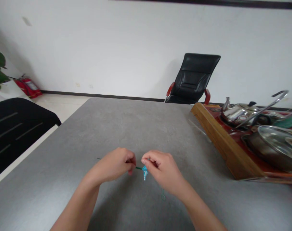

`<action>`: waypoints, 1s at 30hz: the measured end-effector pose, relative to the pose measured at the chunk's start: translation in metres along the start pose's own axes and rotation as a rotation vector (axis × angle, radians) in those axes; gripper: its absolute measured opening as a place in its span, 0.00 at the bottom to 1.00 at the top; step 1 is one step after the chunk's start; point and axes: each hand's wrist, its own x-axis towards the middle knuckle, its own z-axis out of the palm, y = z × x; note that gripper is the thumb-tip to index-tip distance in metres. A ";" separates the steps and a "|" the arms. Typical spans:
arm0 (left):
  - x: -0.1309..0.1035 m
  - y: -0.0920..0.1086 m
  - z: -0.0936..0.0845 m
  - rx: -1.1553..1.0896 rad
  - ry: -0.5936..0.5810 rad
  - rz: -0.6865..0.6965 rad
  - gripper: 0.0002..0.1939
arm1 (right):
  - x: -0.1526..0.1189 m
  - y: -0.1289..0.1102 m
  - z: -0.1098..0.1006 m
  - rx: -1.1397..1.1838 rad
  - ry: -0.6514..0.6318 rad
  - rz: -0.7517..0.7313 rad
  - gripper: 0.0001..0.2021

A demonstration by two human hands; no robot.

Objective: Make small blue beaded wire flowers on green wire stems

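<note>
Over the near middle of the table, my left hand (120, 163) is closed on a thin green stem (139, 168), pinched between thumb and fingers. A short dark end of it sticks out to the left, beyond my wrist. At the stem's right end is a small shiny light-blue piece (145, 173), perhaps beaded, with a part hanging down. The fingers of my right hand (159, 165) are pinched together at this blue piece, hiding some of it. Below my right hand dangles a thin green strand (163, 194) with a curled end; its upper part is hidden.
On the right stands a wood-edged tea tray (215, 144) with a metal kettle (241, 112), a curved spout pipe (266, 110) and a glass-lidded pot (273, 144). A black chair (194, 78) is behind the grey table (136, 125); another black chair (21, 128) is at left.
</note>
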 end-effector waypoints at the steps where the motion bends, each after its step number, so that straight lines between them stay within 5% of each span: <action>1: 0.001 -0.001 0.000 0.007 0.037 -0.008 0.12 | -0.002 -0.003 -0.001 -0.020 -0.001 -0.016 0.08; 7: 0.006 -0.001 -0.005 -0.085 0.314 -0.046 0.10 | -0.009 -0.013 -0.003 -0.109 -0.058 -0.072 0.08; 11: 0.007 -0.002 -0.006 -0.286 0.378 -0.048 0.10 | -0.006 -0.010 -0.001 -0.139 -0.115 -0.043 0.08; 25: 0.004 0.003 -0.008 -0.559 0.272 0.050 0.10 | 0.011 0.041 0.016 0.173 -0.198 0.141 0.09; 30: 0.000 0.003 -0.007 -0.520 0.064 0.075 0.09 | 0.013 0.050 0.018 0.348 -0.211 0.175 0.10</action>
